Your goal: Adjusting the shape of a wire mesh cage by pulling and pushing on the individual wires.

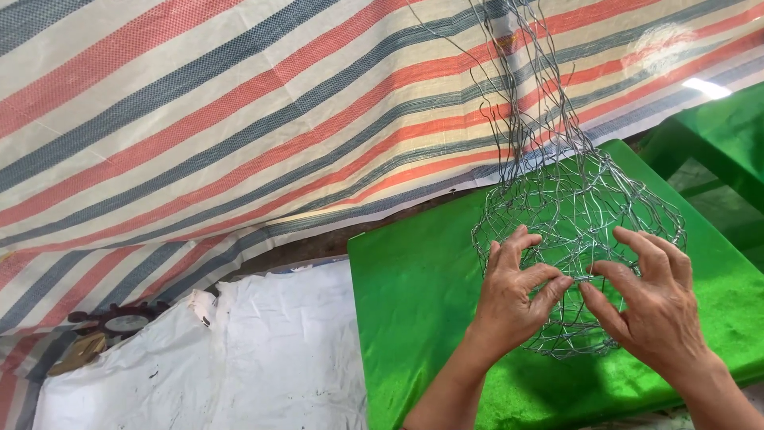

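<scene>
Striped tarpaulin point(239, 119) in cream, red and grey-blue hangs as the backdrop, sloping down behind a bright green desk point(414, 318) whose shiny top catches the daylight. On that desk, toward its right half, rests a rounded wire mesh basket point(585, 207), open-woven from thin silvery wire, with loose unwoven strands point(517, 80) rising from its top and out of view. Resting it on the desk seems to steady the springy frame while both hands work its near side. The left hand point(513, 299) has its fingers curled and partly spread against the mesh, index and thumb closing toward a wire at the front; the right hand point(656, 306) meets it from the other side, thumb and forefinger pinching what looks like the same strand, the other fingers arched clear above. The two sets of fingertips nearly touch, a grip suited to bending or twisting one wire while the rest of the weave stays put. Left of the desk lies a crumpled white sheet point(263, 358), smudged with dark specks, and beyond its far corner a dark, ornate round object point(119, 320) sits half hidden at the foot of the tarpaulin.
</scene>
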